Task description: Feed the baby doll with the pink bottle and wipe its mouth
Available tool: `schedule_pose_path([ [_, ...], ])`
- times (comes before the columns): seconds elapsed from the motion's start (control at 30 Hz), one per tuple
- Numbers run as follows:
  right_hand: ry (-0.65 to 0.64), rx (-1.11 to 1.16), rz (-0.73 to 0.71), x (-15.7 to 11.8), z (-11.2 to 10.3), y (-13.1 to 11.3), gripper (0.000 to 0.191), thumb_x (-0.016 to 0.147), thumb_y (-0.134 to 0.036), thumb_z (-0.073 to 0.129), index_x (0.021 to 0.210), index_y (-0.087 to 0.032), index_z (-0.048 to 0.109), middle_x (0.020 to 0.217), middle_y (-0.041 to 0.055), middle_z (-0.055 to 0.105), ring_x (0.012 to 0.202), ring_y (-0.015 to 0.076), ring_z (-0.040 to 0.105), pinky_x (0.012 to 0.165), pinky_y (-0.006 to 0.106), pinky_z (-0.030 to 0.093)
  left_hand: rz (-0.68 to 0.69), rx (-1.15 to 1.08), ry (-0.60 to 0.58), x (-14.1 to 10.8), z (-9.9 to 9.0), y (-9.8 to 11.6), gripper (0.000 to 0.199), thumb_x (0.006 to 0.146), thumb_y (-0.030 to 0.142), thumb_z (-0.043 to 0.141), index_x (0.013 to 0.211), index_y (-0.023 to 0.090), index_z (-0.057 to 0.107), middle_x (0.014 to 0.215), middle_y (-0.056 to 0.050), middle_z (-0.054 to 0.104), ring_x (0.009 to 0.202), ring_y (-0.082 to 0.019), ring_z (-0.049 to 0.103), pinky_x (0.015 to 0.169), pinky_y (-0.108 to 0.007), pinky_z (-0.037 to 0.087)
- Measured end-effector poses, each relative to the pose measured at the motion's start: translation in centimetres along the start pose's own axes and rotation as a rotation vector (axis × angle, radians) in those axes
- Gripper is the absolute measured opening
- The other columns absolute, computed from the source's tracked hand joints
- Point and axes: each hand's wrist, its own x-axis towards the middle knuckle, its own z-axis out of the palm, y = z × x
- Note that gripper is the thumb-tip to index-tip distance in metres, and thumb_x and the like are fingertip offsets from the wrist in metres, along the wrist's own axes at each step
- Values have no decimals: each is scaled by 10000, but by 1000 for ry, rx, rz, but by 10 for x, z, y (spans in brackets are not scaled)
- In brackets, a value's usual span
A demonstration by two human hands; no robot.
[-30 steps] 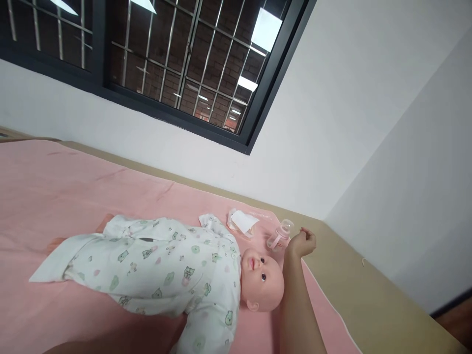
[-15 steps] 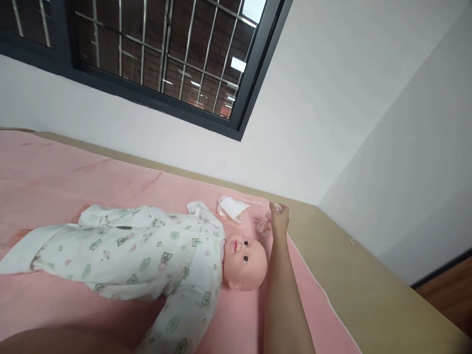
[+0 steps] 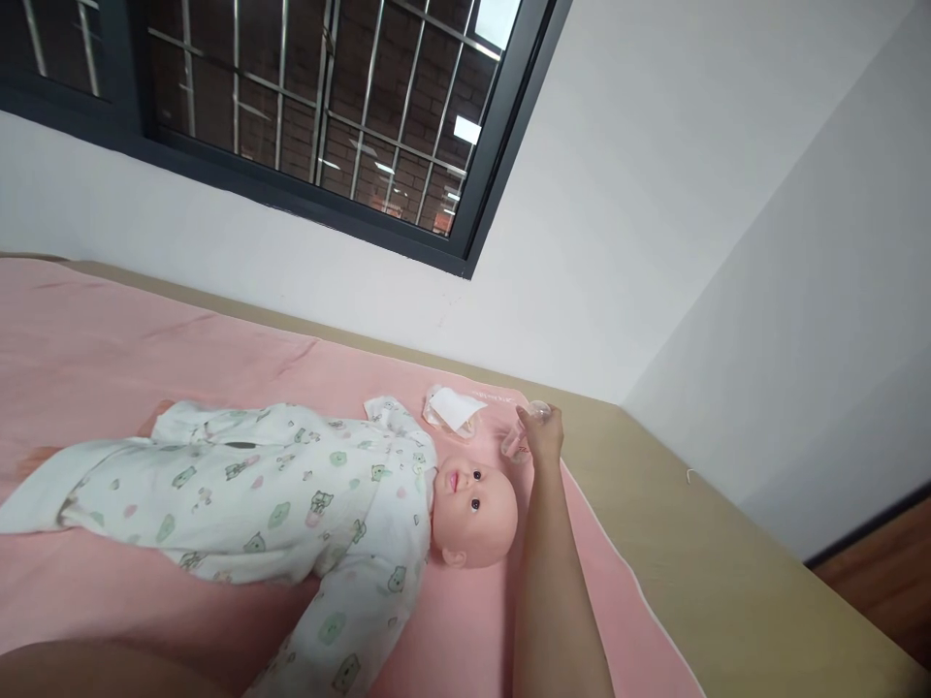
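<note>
My right hand [image 3: 545, 433] reaches in from the bottom, its fingers closed round a small clear, rounded object [image 3: 538, 410]. Just left of these fingers a clear container [image 3: 515, 443] lies on the pink sheet [image 3: 465, 650]. White paper or tissue [image 3: 455, 409] rests on a clear wrapper beyond the doll's head. The doll [image 3: 476, 514] lies on its back in a white patterned suit, head toward my right forearm. Bare skin shows at the bottom left edge, but my left hand is out of sight.
The pink sheet covers part of a pale wooden surface [image 3: 655, 523], which runs along the white wall [image 3: 567, 271]. Above is a dark-framed window [image 3: 465, 247] with metal bars. A reddish-brown wooden panel [image 3: 887, 572] stands at the far right.
My right hand has shifted slightly down and left, and more of the clear rounded object shows between its fingers. The whole view has moved a little, with the doll appearing slightly farther left.
</note>
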Motion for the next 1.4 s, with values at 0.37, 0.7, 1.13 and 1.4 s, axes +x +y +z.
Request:
schedule_pose_path([
  [0.37,24,167,-59,3,-4,-19,598,671,-549,667,1109,-174,508,1130,120,623,990,230,593,853,342,457,117,-33,-56,-71,-70,110,239,805,248,617,1015,334,694,862,-8,712,719,-184,637,615,-310,450],
  [0.7,-295,298,-387,-46,-30,-117,558,702,-561,700,1090,-186,558,1075,85,649,967,204,599,852,335,460,-520,-202,508,-69,-153,57,234,888,357,496,1007,230,653,985,-3,707,867,-178,645,735,-287,462],
  [1.13,-540,313,-491,-141,10,-165,459,733,-482,711,1048,-242,479,1031,25,637,906,182,612,773,322,499,-611,-218,551,-74,-153,36,561,627,131,531,1181,219,508,875,-7,673,792,-213,641,673,-293,462],
  [1.4,-497,186,-517,-139,-4,-168,401,736,-486,711,1016,-231,577,1028,40,654,946,208,604,808,341,479,-661,-96,560,-75,-158,35,412,603,163,521,1000,221,619,804,7,691,676,-188,618,524,-243,377],
])
